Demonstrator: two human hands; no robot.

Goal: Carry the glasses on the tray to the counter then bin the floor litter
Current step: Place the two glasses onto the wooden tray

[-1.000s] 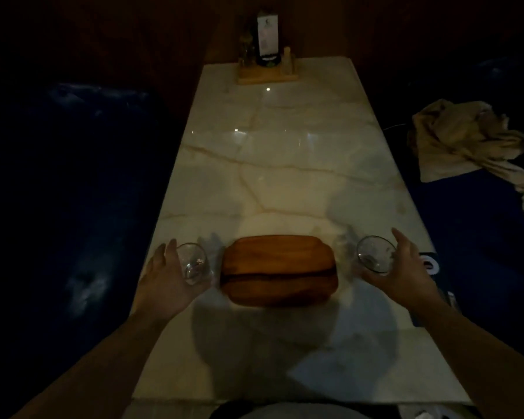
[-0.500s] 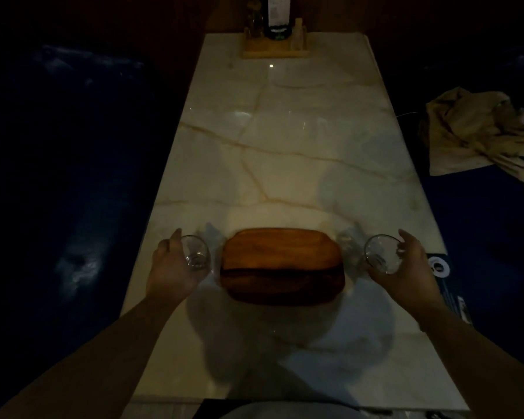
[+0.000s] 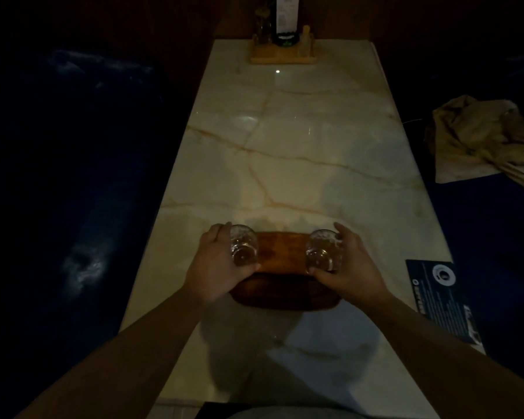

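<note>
Left hand (image 3: 214, 264): fingers curled round the left glass (image 3: 243, 248), thumb on its near side, firm wrap-around hold. Right hand (image 3: 347, 266): same hold on the right glass (image 3: 324, 251), thumb at the base, fingers over the far side. Both glasses are clear, short tumblers, tilted with their rims toward the far end of the desk (image 3: 285, 164), and sit over the two ends of the wooden tray (image 3: 282, 255); cannot tell whether their bases touch the tray or hang just above it. Tray: oblong, rounded corners, long axis running left to right across the desk, near the person's end. Desk: pale marble, veined, long axis running away from the camera. At the far end, a wooden condiment holder (image 3: 283, 57) with a dark bottle (image 3: 286, 21); its label is unreadable. Dark printed card (image 3: 443, 297) at the desk's right edge: white circular logo, text too small to read. Crumpled beige cloth (image 3: 481, 137) lies on the blue seat (image 3: 496, 237) to the right.
</note>
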